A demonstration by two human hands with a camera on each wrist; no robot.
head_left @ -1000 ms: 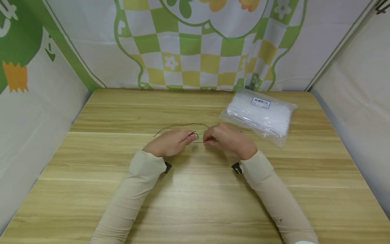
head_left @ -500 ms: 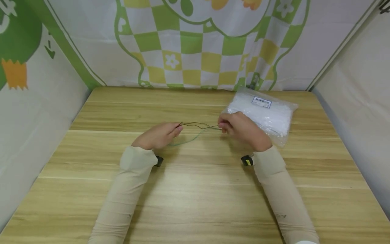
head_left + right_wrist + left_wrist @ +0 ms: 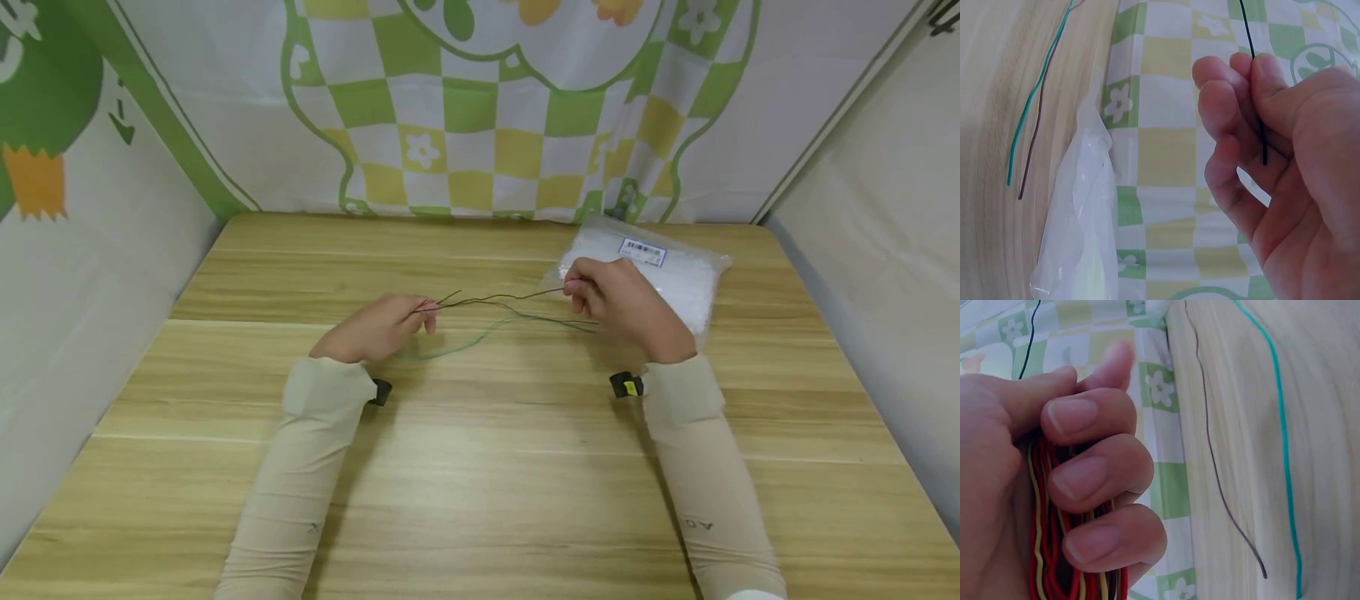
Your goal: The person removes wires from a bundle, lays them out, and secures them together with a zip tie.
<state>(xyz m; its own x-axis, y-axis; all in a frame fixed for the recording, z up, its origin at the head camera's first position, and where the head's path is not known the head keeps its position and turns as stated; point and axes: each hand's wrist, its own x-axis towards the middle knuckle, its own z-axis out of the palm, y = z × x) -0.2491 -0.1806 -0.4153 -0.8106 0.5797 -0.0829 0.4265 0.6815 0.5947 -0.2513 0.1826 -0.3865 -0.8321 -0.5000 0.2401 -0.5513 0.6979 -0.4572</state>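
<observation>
My left hand (image 3: pixel 367 329) grips a bundle of red, yellow and dark wires (image 3: pixel 1052 537), its fingers curled round them in the left wrist view. Between thumb and fingertips, my right hand (image 3: pixel 630 304) pinches a black wire (image 3: pixel 1247 25) near its end, which hangs down in front of the palm. That wire stretches across to the left hand in the head view, slightly wavy. Below it, a green wire (image 3: pixel 1282 419) and a thin brown wire (image 3: pixel 1208 425) lie over the wooden table. Much of the bundle is hidden behind the left fingers.
A clear plastic bag (image 3: pixel 693 287) of white contents with a barcode label sits at the back right, partly behind the right hand. The wooden table (image 3: pixel 480 475) meets a green-and-yellow checked curtain (image 3: pixel 468 108) at its back edge. Pale cloth walls stand at both sides.
Both hands have drawn apart, the right moving right and back toward the bag, the left moving left. The black wire between them, looped before, is now stretched longer; a green wire has come into view.
</observation>
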